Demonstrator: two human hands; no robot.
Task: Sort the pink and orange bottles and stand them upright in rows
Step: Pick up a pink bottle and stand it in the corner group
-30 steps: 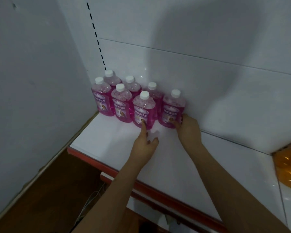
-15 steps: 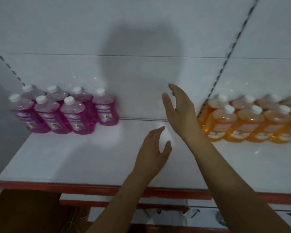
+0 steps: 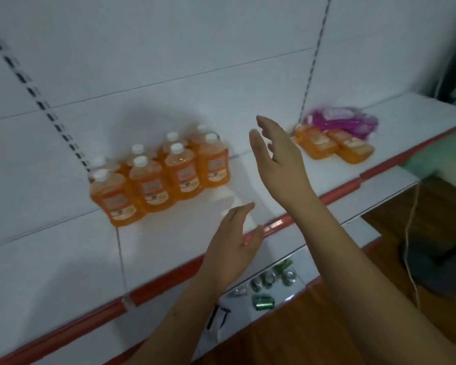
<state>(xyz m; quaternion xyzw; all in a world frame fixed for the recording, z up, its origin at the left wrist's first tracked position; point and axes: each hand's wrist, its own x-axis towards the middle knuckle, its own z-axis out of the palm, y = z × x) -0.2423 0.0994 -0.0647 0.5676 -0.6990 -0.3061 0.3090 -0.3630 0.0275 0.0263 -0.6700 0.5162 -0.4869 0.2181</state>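
Both hands empty, in the air over the shelf [image 3: 169, 248]. Right hand [image 3: 279, 156] raised between the two bottle groups, fingers [image 3: 263, 122] spread and slightly curled. Left hand [image 3: 234, 248] lower, near the red front lip [image 3: 274, 225], fingers loosely apart, holding nothing.

Standing orange bottles [image 3: 158, 177]: two tight rows, upright, white caps, against the back panel. To the right, well apart: loose pile [image 3: 337, 135] lying flat, two orange in front, pink ones behind, blurred so I can't count them.

Risks:
- Standing block is packed shoulder to shoulder. A sleeve-level sweep of the right forearm, or setting a new bottle in hard, likely topples the end bottle and dominoes the row.
- Flat-sided clear plastic with glossy labels looks slick; liquid-filled, so probably heavy and sloshing. One-handed grab from the pile may slip.
- Pile sits near the lip; pulling one out could roll another off.
- Pink and orange lie touching, so a hasty grab could pick the wrong colour.

Shelf is smooth white painted metal, low friction by the look.
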